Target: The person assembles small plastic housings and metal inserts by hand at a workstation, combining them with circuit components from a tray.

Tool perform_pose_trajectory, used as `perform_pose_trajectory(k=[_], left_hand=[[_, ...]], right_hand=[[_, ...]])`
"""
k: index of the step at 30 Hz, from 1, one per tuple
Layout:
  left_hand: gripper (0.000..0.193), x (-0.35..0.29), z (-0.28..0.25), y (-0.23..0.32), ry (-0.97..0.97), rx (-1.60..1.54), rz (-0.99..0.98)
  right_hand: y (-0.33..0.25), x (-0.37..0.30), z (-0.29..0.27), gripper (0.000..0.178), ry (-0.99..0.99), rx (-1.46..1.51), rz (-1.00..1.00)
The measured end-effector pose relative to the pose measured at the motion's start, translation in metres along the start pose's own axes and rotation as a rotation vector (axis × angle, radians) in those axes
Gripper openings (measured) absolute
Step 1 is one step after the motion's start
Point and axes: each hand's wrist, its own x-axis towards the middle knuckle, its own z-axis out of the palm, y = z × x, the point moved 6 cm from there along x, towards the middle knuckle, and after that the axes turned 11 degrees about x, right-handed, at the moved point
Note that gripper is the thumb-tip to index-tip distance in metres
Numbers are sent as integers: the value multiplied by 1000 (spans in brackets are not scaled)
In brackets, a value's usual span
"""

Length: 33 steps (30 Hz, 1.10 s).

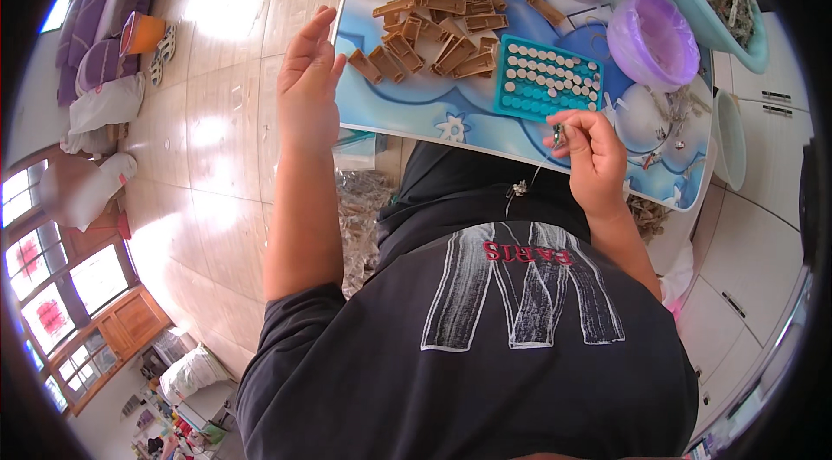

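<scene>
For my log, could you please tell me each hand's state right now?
Left hand: open, nothing visibly held.
Right hand: closed, pinching a small shiny piece.

1 small greenish piece (558, 136), in right hand (598, 152), 1 silvery cluster (520, 189), on pale thread (538, 171)

Looking over a pale tiled floor (247, 96) catching patches of light (227, 9), taking in a purple sofa (80, 11) at upper left, wood-framed windows (95, 280) glowing at lower left and white cabinets (756, 252) at right.

A blue-patterned table (390, 119) carries brown plastic pieces (445, 4), a teal tray (500, 83), a purple basin (631, 59) and small metal bits (679, 145).
</scene>
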Motion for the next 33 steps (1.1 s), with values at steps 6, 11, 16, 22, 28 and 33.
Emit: perform_pose_trajectory(k=[6, 11, 16, 22, 28, 33], left_hand=[[21, -1, -3, -4, 111, 617, 127], [44, -3, 37, -1, 81, 1154, 138], [34, 6, 33, -15, 54, 1007, 63], [20, 1, 25, -3, 123, 411, 174], [35, -69, 106, 2, -496, 0, -246], [33, -101, 137, -20, -712, -340, -596]], right_hand=[[1, -7, 1, 9, -30, 59, 16], [-3, -12, 4, 8, -24, 82, 42], [-7, -15, 8, 7, -47, 83, -3], [-11, -17, 5, 6, -36, 72, -40], [-41, -9, 7, 3, -53, -211, -322], [-53, -6, 17, 5, -68, -315, -420]])
